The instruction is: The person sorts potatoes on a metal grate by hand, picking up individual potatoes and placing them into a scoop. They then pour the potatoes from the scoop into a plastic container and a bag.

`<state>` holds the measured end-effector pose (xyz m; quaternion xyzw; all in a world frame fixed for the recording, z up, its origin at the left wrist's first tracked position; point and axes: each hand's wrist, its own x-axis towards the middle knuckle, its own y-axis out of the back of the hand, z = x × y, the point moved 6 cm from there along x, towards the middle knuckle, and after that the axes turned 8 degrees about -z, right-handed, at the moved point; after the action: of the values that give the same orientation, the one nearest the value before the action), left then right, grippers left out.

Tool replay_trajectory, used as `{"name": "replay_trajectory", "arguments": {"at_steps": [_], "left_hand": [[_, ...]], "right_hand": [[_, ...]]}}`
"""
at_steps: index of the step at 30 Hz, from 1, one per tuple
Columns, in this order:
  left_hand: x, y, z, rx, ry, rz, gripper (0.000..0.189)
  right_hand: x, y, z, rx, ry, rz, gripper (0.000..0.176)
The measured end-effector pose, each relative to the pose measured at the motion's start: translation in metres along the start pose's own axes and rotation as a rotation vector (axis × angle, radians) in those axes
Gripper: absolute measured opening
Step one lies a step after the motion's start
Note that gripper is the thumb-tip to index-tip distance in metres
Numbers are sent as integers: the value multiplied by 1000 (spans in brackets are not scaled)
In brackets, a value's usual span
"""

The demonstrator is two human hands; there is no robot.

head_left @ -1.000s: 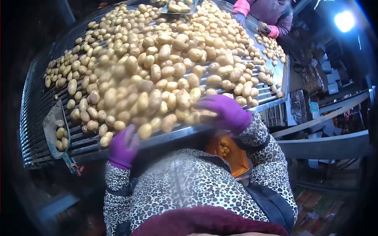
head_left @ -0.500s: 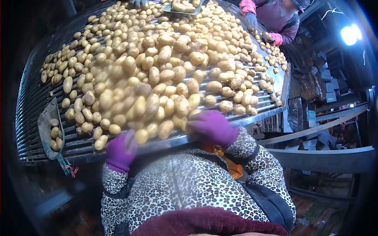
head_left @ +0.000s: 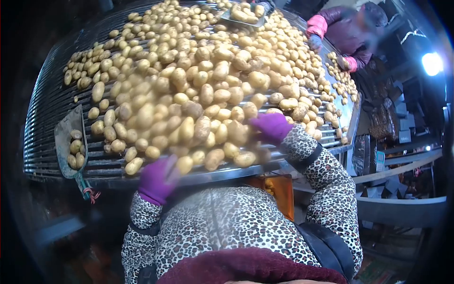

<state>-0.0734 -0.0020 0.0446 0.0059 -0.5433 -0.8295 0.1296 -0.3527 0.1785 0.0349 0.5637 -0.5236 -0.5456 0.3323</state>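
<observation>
Potatoes (head_left: 206, 94) heaped across slatted table (head_left: 45, 142); gloved right hand (head_left: 272, 128) now farther in from near edge.
Right hand, at the rim a moment ago, is over the heap, so reach looks deeper; blurred, can't tell if clamped on a potato. Left hand (head_left: 158, 181) stays at near edge beside potatoes, grip also unclear. Orange container (head_left: 285, 201) below near edge, now less covered. Scoop (head_left: 65, 137) with potatoes near left corner; co-worker (head_left: 341, 31) at right edge.
</observation>
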Motion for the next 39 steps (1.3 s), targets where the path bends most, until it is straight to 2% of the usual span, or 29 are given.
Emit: {"name": "replay_trajectory", "arguments": {"at_steps": [1,2,4,6,8,9,10,12,16,19,22,24,25,26,27,28,29,30,31,32,34,35,37,38,39], "left_hand": [[1,7,6,6,-85,15,34],[1,9,5,9,-68,27,34],[-2,6,8,-36,-94,37,35],[-4,4,1,-66,-62,34,34],[-6,5,-3,-165,-49,76,34],[-5,4,-8,-315,60,56,33],[-6,5,-8,-315,61,56,33],[-8,7,-8,-391,46,90,33],[-12,5,-6,-428,24,60,34],[-9,6,7,-523,6,-32,37],[-2,9,16,-712,-33,-105,37],[2,0,16,-1006,44,-235,42],[9,7,22,-1010,37,-227,42],[17,11,28,-1199,176,-288,47],[22,9,35,-1383,320,-358,51],[29,2,42,-1380,316,-369,51],[38,-8,46,-1532,310,-326,55],[46,-17,46,-1681,306,-283,59],[51,-26,44,-1787,248,-340,58],[52,-26,45,-1773,251,-347,58],[44,-21,32,-2170,388,-78,56],[38,-19,17,-2223,321,-155,55],[27,4,8,-2207,311,-41,56],[22,16,4,-2191,299,21,57],[16,22,-4,-2171,305,61,57]], "right_hand": [[1,1,1,56,-45,-14,38],[4,0,-5,48,-26,-16,38],[2,-5,-4,-62,-197,-6,36],[5,-10,-6,-43,-213,-25,37],[-1,-7,-7,6,-284,39,39],[-5,-1,-12,9,-305,25,42],[-6,2,-16,9,-305,24,42],[-12,2,-11,-45,-475,-62,42],[-6,4,-11,-20,-537,-135,39],[0,-6,-8,-47,-495,-49,37],[-6,6,-5,-16,-449,-63,38],[-22,20,-5,52,-501,-43,36],[-32,29,-6,180,-530,103,37],[-42,34,-7,311,-552,246,37],[-43,35,-18,293,-342,485,37],[-39,36,-39,338,-317,585,39],[-31,61,-84,241,-243,621,41],[-17,54,-104,265,-187,618,47],[-9,59,-127,436,17,677,51],[0,64,-147,399,104,588,58],[-1,72,-157,561,158,597,58],[-5,71,-148,620,139,658,57],[-16,57,-117,791,49,715,55],[-19,51,-103,989,-11,654,56],[-19,38,-92,1313,-6,610,56]]}}
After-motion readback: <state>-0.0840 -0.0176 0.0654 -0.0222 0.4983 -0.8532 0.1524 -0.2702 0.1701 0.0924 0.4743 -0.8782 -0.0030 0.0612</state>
